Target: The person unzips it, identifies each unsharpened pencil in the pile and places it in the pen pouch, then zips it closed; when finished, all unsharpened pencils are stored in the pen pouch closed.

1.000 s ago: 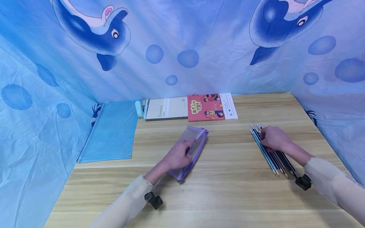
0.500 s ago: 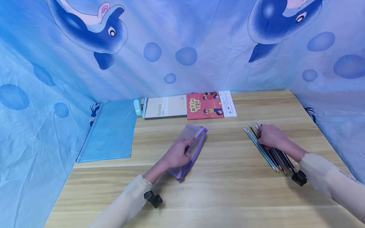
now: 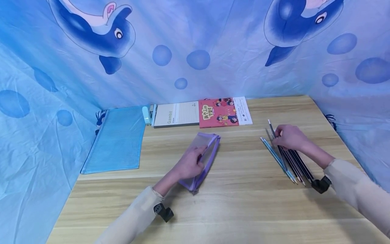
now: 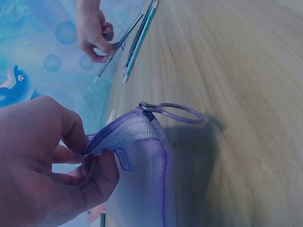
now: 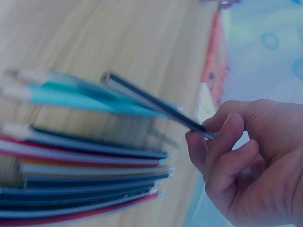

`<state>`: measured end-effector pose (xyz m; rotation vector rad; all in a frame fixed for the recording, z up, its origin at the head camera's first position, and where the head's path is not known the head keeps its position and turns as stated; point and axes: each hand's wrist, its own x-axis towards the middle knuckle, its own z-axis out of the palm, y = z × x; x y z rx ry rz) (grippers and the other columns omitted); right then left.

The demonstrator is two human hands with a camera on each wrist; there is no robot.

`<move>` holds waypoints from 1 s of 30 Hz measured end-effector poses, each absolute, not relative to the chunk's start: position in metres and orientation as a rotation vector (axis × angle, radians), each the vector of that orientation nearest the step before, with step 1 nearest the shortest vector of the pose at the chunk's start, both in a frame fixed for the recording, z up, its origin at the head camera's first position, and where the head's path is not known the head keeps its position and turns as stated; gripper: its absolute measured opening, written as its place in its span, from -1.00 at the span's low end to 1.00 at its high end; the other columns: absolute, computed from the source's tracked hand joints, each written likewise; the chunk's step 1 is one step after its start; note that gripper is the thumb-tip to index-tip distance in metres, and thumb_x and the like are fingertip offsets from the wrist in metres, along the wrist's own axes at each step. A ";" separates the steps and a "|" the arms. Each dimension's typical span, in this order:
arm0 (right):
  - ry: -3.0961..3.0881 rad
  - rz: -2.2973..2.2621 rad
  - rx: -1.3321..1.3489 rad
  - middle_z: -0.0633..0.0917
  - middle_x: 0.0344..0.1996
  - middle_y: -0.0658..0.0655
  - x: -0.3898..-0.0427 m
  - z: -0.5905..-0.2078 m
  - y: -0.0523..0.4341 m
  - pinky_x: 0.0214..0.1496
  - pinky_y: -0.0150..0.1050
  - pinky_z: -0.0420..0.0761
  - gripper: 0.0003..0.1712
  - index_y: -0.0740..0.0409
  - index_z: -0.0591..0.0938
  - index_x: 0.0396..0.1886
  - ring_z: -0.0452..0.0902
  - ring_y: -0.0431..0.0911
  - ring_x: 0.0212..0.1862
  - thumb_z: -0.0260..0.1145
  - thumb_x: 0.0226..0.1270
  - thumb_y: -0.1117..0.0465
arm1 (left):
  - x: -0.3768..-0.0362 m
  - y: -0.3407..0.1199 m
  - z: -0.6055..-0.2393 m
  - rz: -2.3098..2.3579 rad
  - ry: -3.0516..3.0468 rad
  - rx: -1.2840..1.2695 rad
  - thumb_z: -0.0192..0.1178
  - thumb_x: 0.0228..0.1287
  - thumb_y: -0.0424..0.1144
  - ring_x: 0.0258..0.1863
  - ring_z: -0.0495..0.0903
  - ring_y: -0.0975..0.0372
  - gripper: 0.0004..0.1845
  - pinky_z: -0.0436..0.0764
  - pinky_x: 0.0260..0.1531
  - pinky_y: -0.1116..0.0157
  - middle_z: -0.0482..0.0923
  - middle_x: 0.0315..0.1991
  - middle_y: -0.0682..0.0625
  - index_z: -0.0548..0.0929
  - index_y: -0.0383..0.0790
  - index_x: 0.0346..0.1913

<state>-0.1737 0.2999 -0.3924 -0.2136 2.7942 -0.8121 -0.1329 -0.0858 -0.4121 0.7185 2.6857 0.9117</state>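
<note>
My left hand (image 3: 189, 164) pinches the zipped edge of a see-through pencil case (image 4: 137, 184) with purple trim; its purple zip ring (image 4: 182, 113) sticks out over the table. On the right side, my right hand (image 5: 258, 161) pinches a dark pencil (image 5: 151, 101) between thumb and fingertips, lifted and tilted above the others. Below it lie several pencils (image 5: 94, 189) in dark, red and grey colours, side by side on the table. Light-blue pencils (image 3: 275, 156) lie just left of them. Whether the case holds anything is hard to make out.
At the back of the wooden table (image 3: 237, 203) lie a notepad (image 3: 176, 114) and a red book (image 3: 217, 113). A light-blue stapler-like object (image 3: 147, 116) sits left of the notepad. A blue mesh pouch (image 3: 115, 142) lies far left. Blue curtains (image 3: 195, 40) stand behind.
My right hand has drawn one dark pencil up from the bundle, and the light-blue pencils now lie spread a little to the left. My left hand stays on the case.
</note>
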 end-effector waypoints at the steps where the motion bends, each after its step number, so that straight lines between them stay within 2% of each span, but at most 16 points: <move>1: 2.783 -0.849 -0.205 0.52 -0.76 0.03 -0.174 -0.390 0.298 -0.61 -0.23 0.45 -0.76 0.29 0.47 -0.33 0.52 -0.08 -0.66 0.35 0.21 0.25 | -0.133 -0.086 -0.412 0.919 2.681 0.711 0.16 0.05 -0.53 -0.37 0.44 0.18 -0.21 0.59 -0.49 0.35 0.43 -0.28 -0.07 0.29 -0.42 0.46; 6: 2.631 -1.116 -0.122 0.56 -0.73 0.07 -0.172 -0.384 0.281 -0.66 -0.28 0.44 -0.71 0.34 0.44 -0.15 0.50 -0.08 -0.65 0.30 0.27 0.26 | -0.134 -0.087 -0.412 0.948 2.687 0.686 0.17 0.05 -0.51 -0.38 0.43 0.17 -0.21 0.58 -0.51 0.33 0.40 -0.32 -0.06 0.29 -0.40 0.46; 13: 2.405 -1.461 -0.012 0.68 -0.51 0.12 -0.167 -0.375 0.248 -0.64 -0.32 0.41 -0.65 0.35 0.35 0.02 0.45 -0.17 -0.63 0.22 0.34 0.31 | -0.136 -0.086 -0.411 0.981 2.721 0.691 0.16 0.03 -0.49 -0.40 0.41 0.16 -0.21 0.56 -0.49 0.30 0.37 -0.36 -0.05 0.30 -0.46 0.45; 16: 2.331 -1.548 0.002 0.72 -0.42 0.15 -0.165 -0.374 0.234 -0.63 -0.33 0.40 -0.64 0.33 0.35 0.04 0.46 -0.19 -0.63 0.23 0.36 0.30 | -0.136 -0.086 -0.410 0.998 2.736 0.688 0.16 0.02 -0.50 -0.41 0.40 0.16 -0.21 0.54 -0.48 0.30 0.38 -0.37 -0.04 0.31 -0.48 0.43; 21: 2.245 -1.659 0.007 0.74 -0.41 0.15 -0.162 -0.379 0.207 -0.66 -0.36 0.35 -0.66 0.30 0.36 0.02 0.45 -0.22 -0.66 0.25 0.36 0.30 | -0.135 -0.083 -0.408 1.023 2.759 0.677 0.18 0.04 -0.51 -0.41 0.40 0.17 -0.22 0.54 -0.50 0.31 0.39 -0.37 -0.04 0.31 -0.48 0.43; 27: 2.189 -1.717 -0.028 0.73 -0.28 0.34 -0.159 -0.389 0.171 -0.66 -0.38 0.36 -0.68 0.30 0.40 0.00 0.44 -0.20 -0.64 0.28 0.37 0.30 | -0.135 -0.078 -0.405 1.100 2.759 0.659 0.19 0.01 -0.54 -0.44 0.39 0.18 -0.22 0.51 -0.57 0.32 0.41 -0.40 -0.04 0.31 -0.52 0.41; 30: 2.185 -1.720 -0.044 0.73 -0.26 0.36 -0.156 -0.391 0.156 -0.67 -0.37 0.36 -0.70 0.29 0.41 -0.02 0.44 -0.18 -0.63 0.29 0.36 0.29 | -0.135 -0.076 -0.404 1.136 2.765 0.667 0.19 0.00 -0.53 -0.44 0.38 0.18 -0.23 0.49 -0.56 0.32 0.41 -0.41 -0.04 0.33 -0.54 0.40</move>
